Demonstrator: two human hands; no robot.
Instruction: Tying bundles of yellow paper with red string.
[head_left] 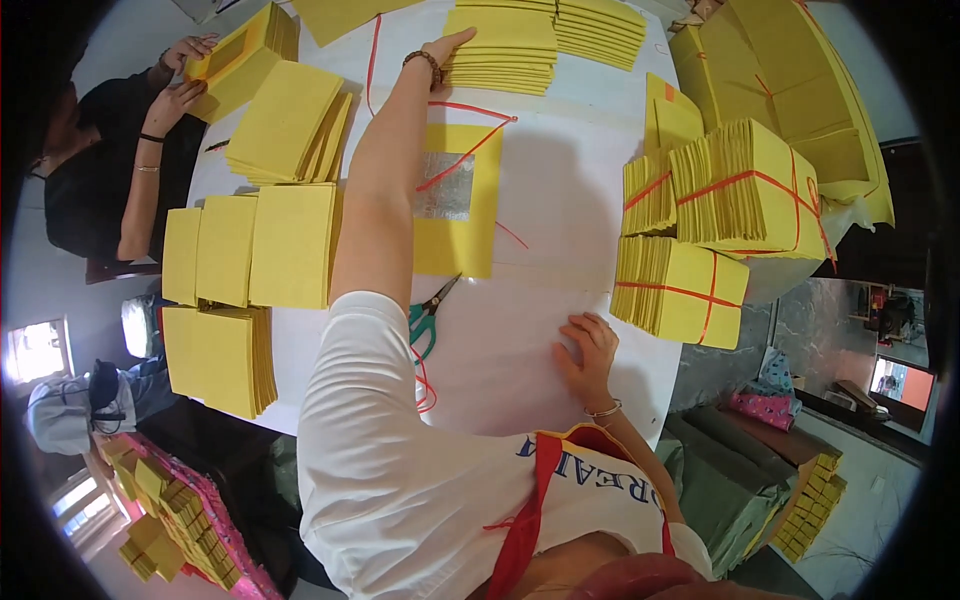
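Two bare hands at a white table (560, 190). Left hand (445, 46), dark bead bracelet (424, 62) at the wrist, is stretched to the far side, touching the left edge of a layered stack of flat yellow paper pieces (505, 55); one digit points right over the top layers. Remaining fingers hidden: cannot tell whether it grips. A second yellow stack (600, 32) sits just right of the first.

Right hand (590, 352), thin bangle at the wrist, rests near the table's close edge, unclenched, fingers loosely bent, thumb apart; well apart from the touched stack.

Between the hands: one yellow sheet with a silvery-grey rectangle (484, 235), partly under the left forearm, red ribbon (470, 107) crossing it. Scissors with green handles (425, 325) lie just below, tips near the sheet's lower edge. Right side: thick yellow bundles tied with red ribbon (690, 275).

Containers: brown cardboard box (793, 492), lower right, holds small yellow blocks (815, 505). Lower left, more yellow blocks (180, 510) lie beside pink patterned cloth (225, 510); container unclear. A co-worker's hands (185, 95) touch a yellow box-shaped item with an orange panel (262, 65)
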